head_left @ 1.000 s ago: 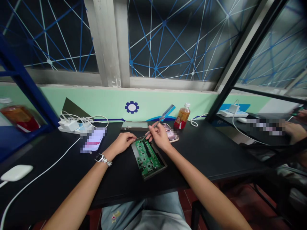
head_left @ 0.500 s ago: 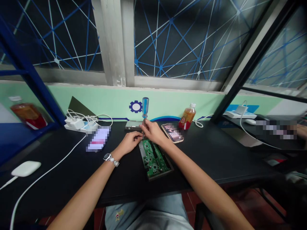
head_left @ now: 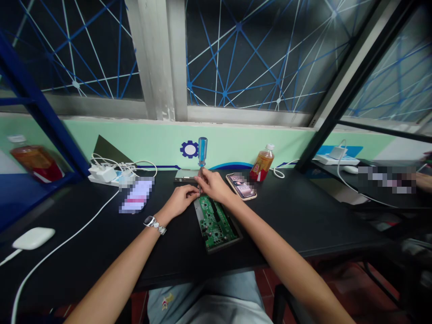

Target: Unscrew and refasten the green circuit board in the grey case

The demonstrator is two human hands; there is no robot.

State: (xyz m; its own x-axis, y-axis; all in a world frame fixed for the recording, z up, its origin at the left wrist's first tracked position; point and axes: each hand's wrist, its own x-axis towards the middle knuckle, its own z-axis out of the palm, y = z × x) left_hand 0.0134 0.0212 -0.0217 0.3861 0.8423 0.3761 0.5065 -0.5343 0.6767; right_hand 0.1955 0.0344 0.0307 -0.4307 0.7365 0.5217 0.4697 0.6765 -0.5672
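Observation:
A screwdriver (head_left: 202, 150) with a clear blue handle stands upright over the far left corner of a green circuit board (head_left: 216, 225). The board sits in a shallow metal frame on the black desk. My right hand (head_left: 213, 183) is closed around the screwdriver's shaft, just below the handle. My left hand (head_left: 184, 199), with a watch and bracelet at its wrist, has its fingertips pinched together by the tool's lower end. Whatever lies between those fingertips is hidden. Behind my hands rests a flat grey metal piece (head_left: 185, 176).
A phone (head_left: 241, 186) and a bottle of orange-brown drink (head_left: 262, 163) stand right of my hands. To the left are a lit phone (head_left: 137, 195), a power strip (head_left: 110, 175) with chargers, and a white rounded device (head_left: 33, 237) on a cable. Part of another person's hand (head_left: 424, 181) shows far right.
The view has shifted slightly, so everything sits a little further left. Both hands and the screwdriver keep nearly the same place over the board's corner.

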